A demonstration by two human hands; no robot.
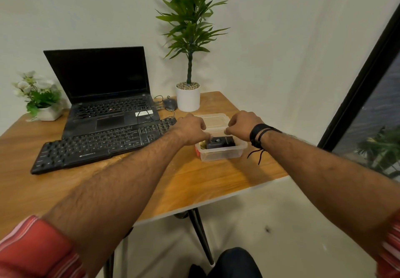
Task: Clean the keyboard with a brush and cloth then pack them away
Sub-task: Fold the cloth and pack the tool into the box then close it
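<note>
**Item: clear storage box, lid being handled**

Both hands are hovering over the clear plastic box (pixel 220 147) on the surface (pixel 194 180). Left hand (pixel 191 129) and right hand (pixel 243 124) are curling their fingers on the lid (pixel 213 121) edge. Keyboard (pixel 97 145) is lying left, touching the laptop (pixel 104 91).

A small office corner or home workspace is showing here: a wooden desk (pixel 194 182) is standing against a plain pale wall, carrying an open laptop (pixel 104 91), a separate black keyboard (pixel 95 145) and a wired mouse (pixel 170 103). Potted plants (pixel 188 39) (one tall, one flowering) are decorating it beside a dark-framed window (pixel 363 95).
</note>
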